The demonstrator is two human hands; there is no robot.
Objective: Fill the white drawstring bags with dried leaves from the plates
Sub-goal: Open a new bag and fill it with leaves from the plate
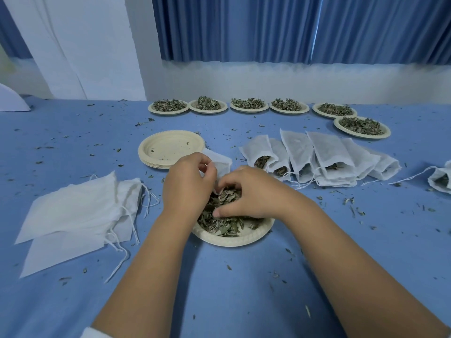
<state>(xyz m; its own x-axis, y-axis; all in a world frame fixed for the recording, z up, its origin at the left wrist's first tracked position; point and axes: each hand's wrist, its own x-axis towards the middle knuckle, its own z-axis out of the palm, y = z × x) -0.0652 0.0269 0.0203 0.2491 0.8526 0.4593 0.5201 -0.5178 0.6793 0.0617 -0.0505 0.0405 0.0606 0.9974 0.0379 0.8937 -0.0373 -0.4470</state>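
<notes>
- Both hands are over the near plate (pixel 234 241), which sits on the table (pixel 244 293) right in front of the person.
- The left hand (pixel 188 185) has its fingers curled and pinches the rim of a white bag (pixel 221 164). It holds the bag just past the plate's far edge, mouth turned towards the pile.
- The right hand (pixel 252 195) is down in the leaves (pixel 220 226). Its fingers are curled into the heap, the thumb is pressed low on the near side, and the knuckles are up. It's clutching a bunch right beside the bag's mouth.
- The two hands are almost touching over the plate, and the leaves fill most of it.
- To the left lie the empty bags (pixel 73 215), flat and overlapping, with their strings trailing to the right and near side.
- Behind the left hand is a stack of empty plates (pixel 170 147), with a few flecks in the top one.
- To the right is a row of filled bags (pixel 319 154) lying on their sides and overlapping, with leaves showing in the open mouths and loose strings.
- One more filled one, the lone bag (pixel 441 179), is cut off at the right edge.
- Along the far side stand the far plates (pixel 249 105), six of them heaped with leaves, the sixth a little nearer on the right.
- Crumbs (pixel 351 201) are scattered all over the blue table, and a blue curtain (pixel 292 28) hangs behind.
</notes>
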